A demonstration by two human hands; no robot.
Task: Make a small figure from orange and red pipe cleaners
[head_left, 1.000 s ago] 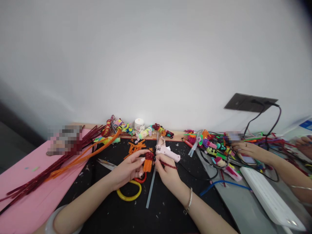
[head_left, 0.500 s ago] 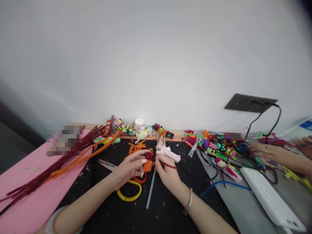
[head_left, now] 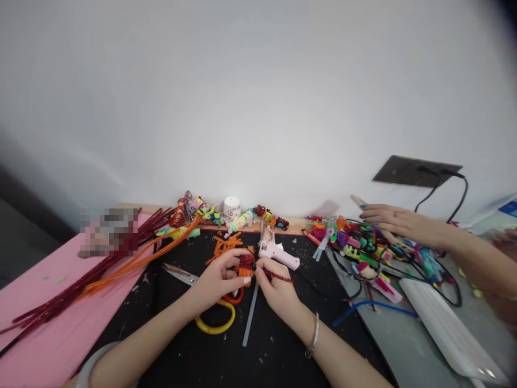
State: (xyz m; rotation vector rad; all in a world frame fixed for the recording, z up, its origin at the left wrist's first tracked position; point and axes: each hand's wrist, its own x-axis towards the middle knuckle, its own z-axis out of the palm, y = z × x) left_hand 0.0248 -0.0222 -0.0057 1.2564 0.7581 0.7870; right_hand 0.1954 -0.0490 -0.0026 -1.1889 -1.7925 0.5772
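Between the fingers and thumb of my left hand is a small pipe-cleaner figure, dark red above and orange below. My right hand pinches close against its right side. A dark red pipe cleaner runs out of that pinch across the back of the hand. Under my left hand lie scissors with a yellow and red handle. A clear glue stick rests on the black mat below the figure. Just beyond my right hand is a pale pink glue gun. Cut orange pieces are heaped behind my left hand.
Dark red pipe cleaners and orange ones lie across a pink board. A white cup stands by the wall. Right are colourful craft pieces, cables, a white power strip and a co-worker's hand.
My left fingers have closed round the figure, with the thumb now lower against it; more of its orange part shows. The co-worker's hand has moved left and up, holding a pale stick-like thing.
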